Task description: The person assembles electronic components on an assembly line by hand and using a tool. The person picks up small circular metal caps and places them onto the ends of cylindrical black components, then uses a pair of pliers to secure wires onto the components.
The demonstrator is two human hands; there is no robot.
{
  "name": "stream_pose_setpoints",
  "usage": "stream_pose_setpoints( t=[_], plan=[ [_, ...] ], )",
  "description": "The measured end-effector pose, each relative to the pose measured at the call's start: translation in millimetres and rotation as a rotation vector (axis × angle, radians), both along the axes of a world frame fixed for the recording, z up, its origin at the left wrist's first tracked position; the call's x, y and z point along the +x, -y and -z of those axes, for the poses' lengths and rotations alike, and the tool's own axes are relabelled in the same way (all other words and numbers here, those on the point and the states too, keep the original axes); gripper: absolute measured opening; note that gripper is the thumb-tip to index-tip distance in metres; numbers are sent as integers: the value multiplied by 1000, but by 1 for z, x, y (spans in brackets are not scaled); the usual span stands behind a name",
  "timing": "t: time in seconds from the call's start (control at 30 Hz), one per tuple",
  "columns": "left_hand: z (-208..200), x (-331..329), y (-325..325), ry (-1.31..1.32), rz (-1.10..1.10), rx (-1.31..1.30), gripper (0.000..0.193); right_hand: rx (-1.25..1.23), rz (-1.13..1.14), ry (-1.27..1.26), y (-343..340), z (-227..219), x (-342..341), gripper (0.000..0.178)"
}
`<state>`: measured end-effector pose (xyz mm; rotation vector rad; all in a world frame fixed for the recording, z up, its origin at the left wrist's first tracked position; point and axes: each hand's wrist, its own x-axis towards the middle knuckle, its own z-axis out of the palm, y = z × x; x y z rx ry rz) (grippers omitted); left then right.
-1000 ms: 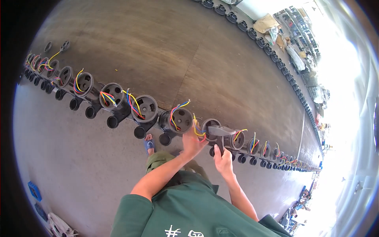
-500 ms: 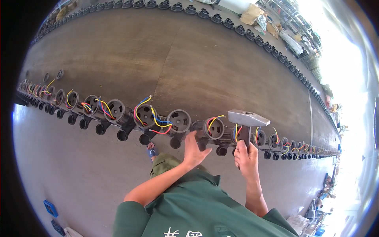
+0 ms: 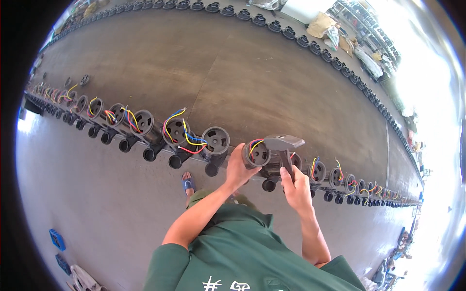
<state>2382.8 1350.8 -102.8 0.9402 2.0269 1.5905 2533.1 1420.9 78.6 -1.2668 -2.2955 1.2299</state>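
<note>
A black round motor housing (image 3: 262, 159) stands at the table's near edge, with red, yellow and blue wires at its open top. My left hand (image 3: 238, 169) is closed around its left side, thumb at the near side. My right hand (image 3: 297, 191) grips the dark handle of a hammer (image 3: 288, 162). The grey hammer head is at the housing's right rim; whether it touches cannot be told. Left of my hands is a similar housing (image 3: 215, 139) with a slotted inside. Another housing (image 3: 318, 171) with wires is to the right of the hammer.
Along the near edge of the long brown table (image 3: 194, 68) runs a row of such housings, their round side outlets jutting over the grey floor. Small black parts (image 3: 259, 20) line the far edge. Blue crates (image 3: 57, 239) lie on the floor at lower left.
My left hand has moved up and right and closed around the wired housing. My right hand has brought the hammer leftward, its head now at that housing's rim. The view has shifted slightly.
</note>
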Motion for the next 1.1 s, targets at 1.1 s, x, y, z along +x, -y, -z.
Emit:
stream_pose_setpoints(
  t=[1.1],
  plan=[
    [12, -2, -5, -57, -47, 32, 91, -21, 122, 253, 10, 90, 10, 47]
  ],
)
